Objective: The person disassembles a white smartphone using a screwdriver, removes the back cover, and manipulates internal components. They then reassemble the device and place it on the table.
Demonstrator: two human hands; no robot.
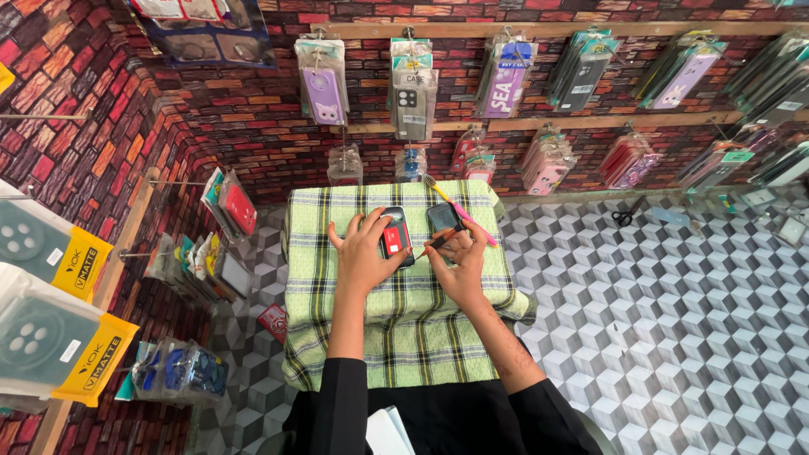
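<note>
A small table draped in a green and yellow plaid cloth (396, 324) is being viewed from above, set against a wall of red brick pattern. An opened dark smartphone with a red part showing inside (395, 237) is lying near the middle of the cloth, towards its far half. The left hand (364, 255) is being rested on this phone, with the fingers spread over its left edge and top; nothing is being clasped by it, the phone only being pressed flat. A thin dark tool with a pointed tip (438, 243) is being pinched in the right hand (461, 265), the fingers being closed around it and the tip being aimed at the lower right side of the phone. Whether the tip is touching the phone cannot be told.

A second dark rectangular phone part (442, 216) is lying just beside the opened phone, on its right, partly covered by the right hand's fingers. A slim pink and yellow stick-like tool (462, 212) is lying slantwise at the right of that part. Packaged phone cases (411, 97) are being displayed on hooks along the wall, and black scissors (624, 216) are lying on the cube-patterned floor (674, 337) well apart from the table.
</note>
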